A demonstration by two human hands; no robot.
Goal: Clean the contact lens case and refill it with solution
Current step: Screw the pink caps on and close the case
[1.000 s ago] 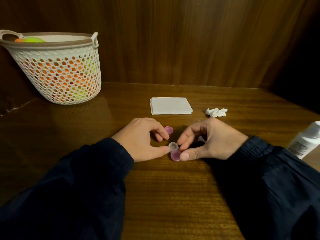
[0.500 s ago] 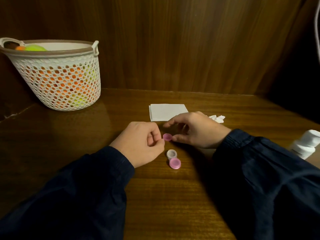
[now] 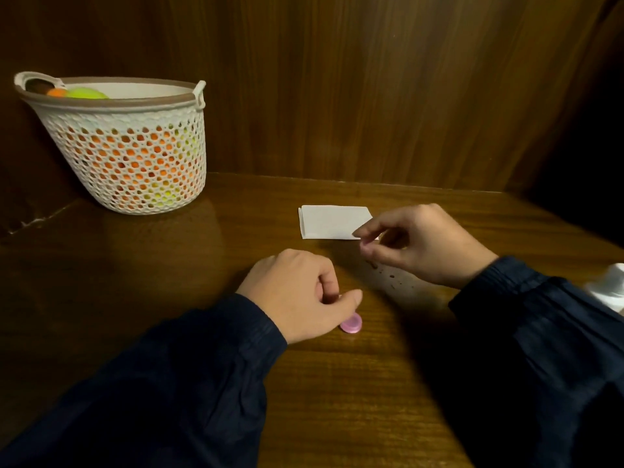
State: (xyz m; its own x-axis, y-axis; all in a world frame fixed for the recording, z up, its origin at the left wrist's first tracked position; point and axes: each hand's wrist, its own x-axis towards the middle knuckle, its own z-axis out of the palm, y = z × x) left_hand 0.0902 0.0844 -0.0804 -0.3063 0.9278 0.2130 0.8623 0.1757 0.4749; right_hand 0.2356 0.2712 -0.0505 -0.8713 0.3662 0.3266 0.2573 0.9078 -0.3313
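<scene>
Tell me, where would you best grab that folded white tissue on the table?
Probably by the near right corner of the folded white tissue, coming from the right, pinching top and underside. It lies flat on the wooden table, so only edges offer a hold, and the right hand is already beside that corner.

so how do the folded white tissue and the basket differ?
The folded white tissue lies flat mid-table; the basket stands upright at the far left. The tissue is a plain, solid sheet; the basket wall is perforated mesh showing orange and yellow-green contents. The basket is far bulkier. Both are white and rest on the wooden table.
</scene>
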